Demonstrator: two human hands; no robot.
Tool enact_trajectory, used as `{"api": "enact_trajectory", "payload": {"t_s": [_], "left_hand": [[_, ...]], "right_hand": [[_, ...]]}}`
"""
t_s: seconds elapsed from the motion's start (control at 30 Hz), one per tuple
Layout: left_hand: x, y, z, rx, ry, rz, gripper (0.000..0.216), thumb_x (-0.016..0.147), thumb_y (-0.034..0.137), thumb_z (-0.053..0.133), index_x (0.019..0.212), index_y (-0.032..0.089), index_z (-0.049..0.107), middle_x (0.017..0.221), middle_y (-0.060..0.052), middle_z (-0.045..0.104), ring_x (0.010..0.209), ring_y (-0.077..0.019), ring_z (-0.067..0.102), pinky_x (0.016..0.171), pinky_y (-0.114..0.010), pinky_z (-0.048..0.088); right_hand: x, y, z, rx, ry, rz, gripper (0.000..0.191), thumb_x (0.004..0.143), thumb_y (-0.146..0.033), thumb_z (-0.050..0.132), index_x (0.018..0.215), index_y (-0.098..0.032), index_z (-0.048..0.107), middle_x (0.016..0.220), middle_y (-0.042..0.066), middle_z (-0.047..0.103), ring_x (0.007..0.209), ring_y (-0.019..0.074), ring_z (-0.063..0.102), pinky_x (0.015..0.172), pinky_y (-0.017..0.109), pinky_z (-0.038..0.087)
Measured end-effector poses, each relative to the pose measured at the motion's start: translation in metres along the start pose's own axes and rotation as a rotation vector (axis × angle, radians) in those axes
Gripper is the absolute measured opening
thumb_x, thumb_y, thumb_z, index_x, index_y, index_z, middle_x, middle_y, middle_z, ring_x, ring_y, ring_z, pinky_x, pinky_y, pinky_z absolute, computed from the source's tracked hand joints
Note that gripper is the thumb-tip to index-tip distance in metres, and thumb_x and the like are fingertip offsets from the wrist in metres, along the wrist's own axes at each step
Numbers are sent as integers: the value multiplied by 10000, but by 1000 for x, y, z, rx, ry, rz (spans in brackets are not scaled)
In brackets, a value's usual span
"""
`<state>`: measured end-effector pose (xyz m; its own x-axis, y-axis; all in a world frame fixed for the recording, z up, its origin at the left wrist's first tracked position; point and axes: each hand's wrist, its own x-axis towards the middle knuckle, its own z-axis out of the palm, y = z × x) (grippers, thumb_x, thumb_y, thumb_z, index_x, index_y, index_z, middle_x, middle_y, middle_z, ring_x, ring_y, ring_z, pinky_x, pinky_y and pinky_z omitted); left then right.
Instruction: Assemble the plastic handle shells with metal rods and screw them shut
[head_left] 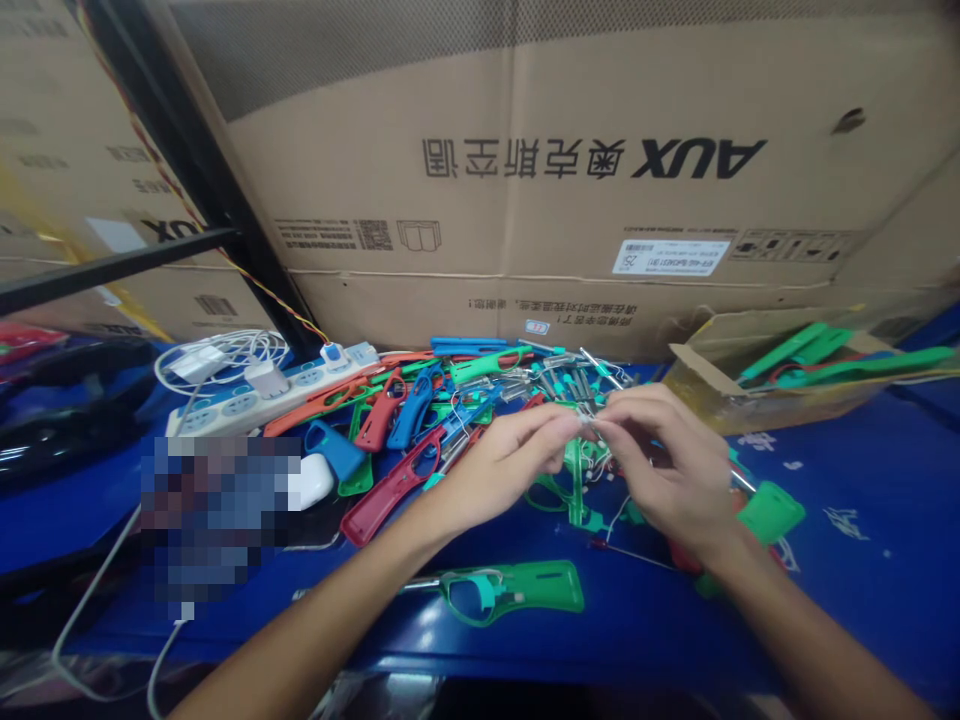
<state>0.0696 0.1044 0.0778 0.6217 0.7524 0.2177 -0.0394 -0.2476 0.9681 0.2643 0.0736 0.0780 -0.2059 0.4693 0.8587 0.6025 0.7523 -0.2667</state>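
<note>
My left hand (517, 460) and my right hand (679, 470) meet above the blue table, fingertips pinched close together around a small part, mostly hidden by the fingers. Below them lies a green lighter shell (576, 480) among loose parts. Closer to me rests a green long-nosed lighter half (551, 585), with a metal tube and a teal trigger in it. A red lighter shell (382, 500) lies left of my left hand. Under my right wrist another green shell (772, 512) sticks out. A thin metal rod with a red end (598, 545) lies between the hands.
Behind the hands is a pile of metal tubes and teal parts (562, 375). A small open carton (712, 385) holds green shells at the right. At the left are a power strip (240, 400), white cables and a white earbud case (315, 478). A large cardboard box (480, 230) stands behind.
</note>
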Motion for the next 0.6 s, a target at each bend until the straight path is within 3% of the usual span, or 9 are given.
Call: {"api": "enact_trajectory", "payload": {"t_s": [0.13,0.3,0.6], "left_hand": [[1,1,2,33,12,25,374,1049,477,458,971,182,674,727,30,519,627,-105,464,609,-242,399],[1,3,3,24,-24,41,368,1057,443,454,863,183,628,729,38,500,627,-96,455,615,-234,397],[-3,4,3,-22,-3,48,377,1063,455,454,872,182,632,705,42,471,634,-96,436,617,-233,385]], "right_hand": [[-3,1,3,-14,44,1,180,949,-86,652,1041,-240,638,917,32,671,822,191,632,671,326,501],[-3,0,5,-27,56,-16,223,944,-44,627,1055,-238,637,920,26,670,843,189,636,743,343,516],[-1,2,8,38,40,-7,234,944,-69,646,1086,-256,643,947,29,652,832,183,630,675,310,531]]}}
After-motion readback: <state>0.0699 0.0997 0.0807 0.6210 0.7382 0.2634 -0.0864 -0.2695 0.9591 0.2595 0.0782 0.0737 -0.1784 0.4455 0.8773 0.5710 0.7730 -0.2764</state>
